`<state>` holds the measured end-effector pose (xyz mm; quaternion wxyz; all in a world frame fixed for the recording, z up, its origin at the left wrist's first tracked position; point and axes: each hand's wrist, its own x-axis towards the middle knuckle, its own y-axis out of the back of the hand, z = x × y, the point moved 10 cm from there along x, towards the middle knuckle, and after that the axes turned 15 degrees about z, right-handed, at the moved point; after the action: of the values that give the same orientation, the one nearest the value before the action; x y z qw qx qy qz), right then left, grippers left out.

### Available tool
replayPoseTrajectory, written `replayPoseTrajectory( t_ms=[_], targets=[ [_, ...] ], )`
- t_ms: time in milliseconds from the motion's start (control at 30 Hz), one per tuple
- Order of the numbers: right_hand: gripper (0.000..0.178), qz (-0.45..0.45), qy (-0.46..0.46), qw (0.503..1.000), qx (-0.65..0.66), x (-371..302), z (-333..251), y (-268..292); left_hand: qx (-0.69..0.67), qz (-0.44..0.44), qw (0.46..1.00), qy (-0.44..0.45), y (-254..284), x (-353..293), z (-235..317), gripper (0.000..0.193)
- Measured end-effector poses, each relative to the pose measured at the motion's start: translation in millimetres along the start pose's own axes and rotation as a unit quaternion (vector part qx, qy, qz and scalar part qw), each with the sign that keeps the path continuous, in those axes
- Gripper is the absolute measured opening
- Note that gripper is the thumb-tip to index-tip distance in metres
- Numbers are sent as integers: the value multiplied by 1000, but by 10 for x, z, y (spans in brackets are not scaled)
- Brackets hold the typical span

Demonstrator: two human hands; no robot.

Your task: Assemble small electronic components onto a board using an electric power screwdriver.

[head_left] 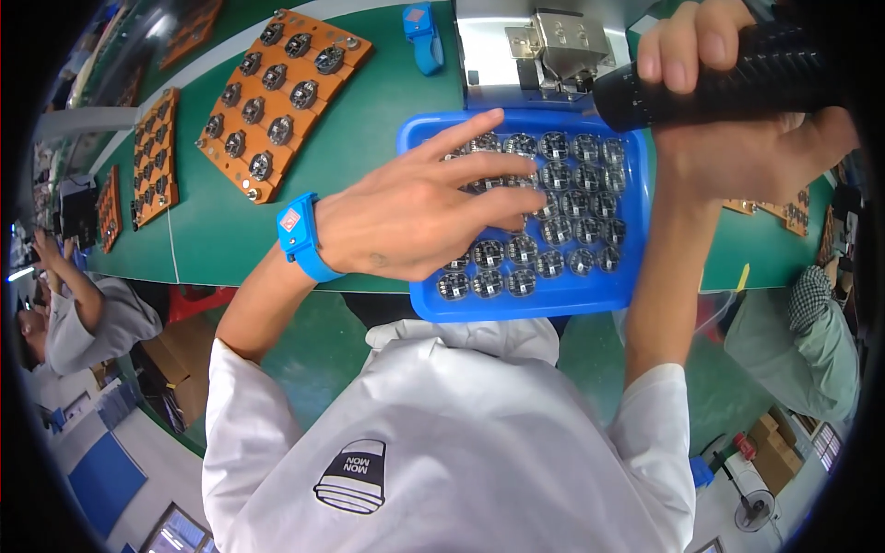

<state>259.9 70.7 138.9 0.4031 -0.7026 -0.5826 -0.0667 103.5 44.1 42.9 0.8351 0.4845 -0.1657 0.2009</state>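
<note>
My left hand (415, 207), a blue wrist strap (299, 230) on its wrist, reaches palm down over a blue plastic tray (419, 300). Its fingers are stretched and spread, with the tips at the small round clear-cased electronic modules (555, 177) set in rows there. The thumb is hidden, and whether a fingertip presses on a module I cannot tell. Above the tray's far right corner, my right hand (701, 101) is closed round a thick black cylindrical tool (636, 97) with a ribbed grip, lying sideways.
Orange boards (277, 92) carrying round modules lie on the green table (369, 120) at left. A second blue strap (422, 37) lies at the back, beside a metal fixture (570, 51) behind the tray. Other people sit at left and right (802, 341).
</note>
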Motion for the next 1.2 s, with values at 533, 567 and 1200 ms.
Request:
replayPoseTrajectory(
  t_ms=[533, 567, 1200],
  targets=[
    [91, -23, 8, 1000, 3, 28, -42, -128, -4, 91, 996, -10, 305, -46, 188, 33],
    [92, -27, 9, 1000, 4, -25, -40, -160, -16, 93, 995, -13, 276, -96, 269, 28],
    [108, 71, 106, 945, -301, -26, -245, -200, 23, 138, 990, 12, 87, -346, 449, 38]
  ],
)
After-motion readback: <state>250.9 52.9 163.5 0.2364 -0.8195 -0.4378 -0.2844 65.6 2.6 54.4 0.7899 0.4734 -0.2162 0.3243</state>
